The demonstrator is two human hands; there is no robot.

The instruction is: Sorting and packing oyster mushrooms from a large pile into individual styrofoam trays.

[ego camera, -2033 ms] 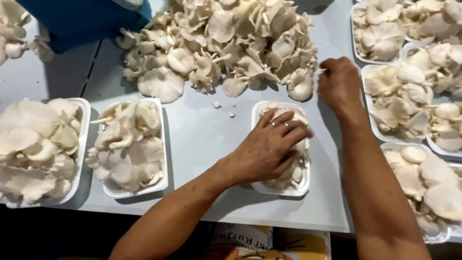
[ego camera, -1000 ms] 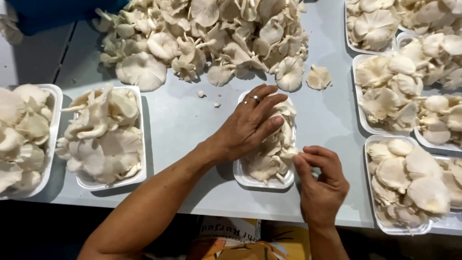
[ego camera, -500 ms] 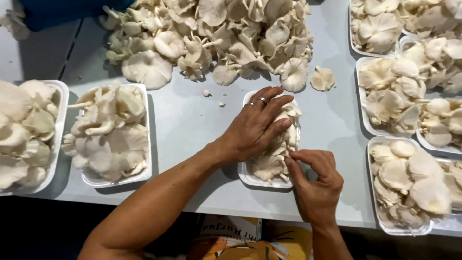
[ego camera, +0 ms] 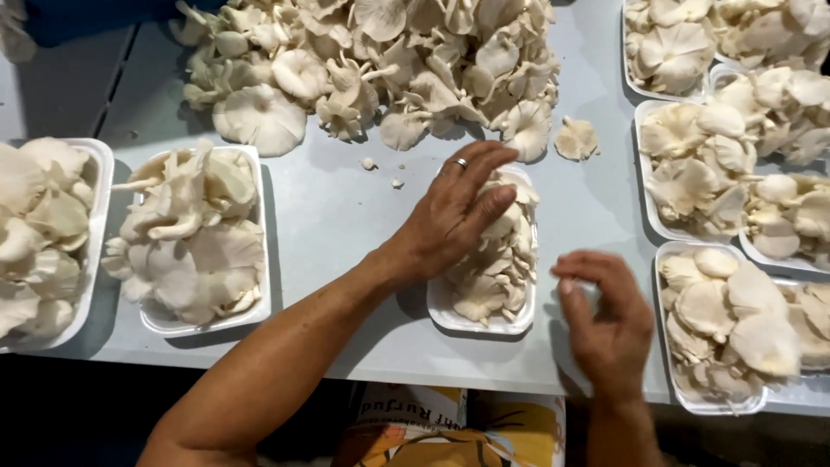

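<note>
Pale cream oyster mushrooms [ego camera: 497, 251] fill a white foam tray [ego camera: 450, 313] whose long side runs away from the bench [ego camera: 346, 216] edge. In the head view, the left hand [ego camera: 454, 212] lies flat on them, fingers [ego camera: 484, 160] slightly spread, while the right hand [ego camera: 605, 324] hovers just right of the tray, fingers curled together, holding nothing visible.

White foam trays on the grey counter [ego camera: 346, 216], all rectangular with rounded corners, all holding pale mushrooms. Centre tray [ego camera: 481, 321] near the front edge, left hand [ego camera: 454, 216] flat on its contents. Two trays at left: one [ego camera: 207, 322] mid-left, one [ego camera: 95, 216] at the frame edge. Stack of several trays at right [ego camera: 650, 195], overlapping; nearest [ego camera: 718, 405] at front right. Below the counter edge, a yellow-and-white printed bag [ego camera: 467, 428].
</note>
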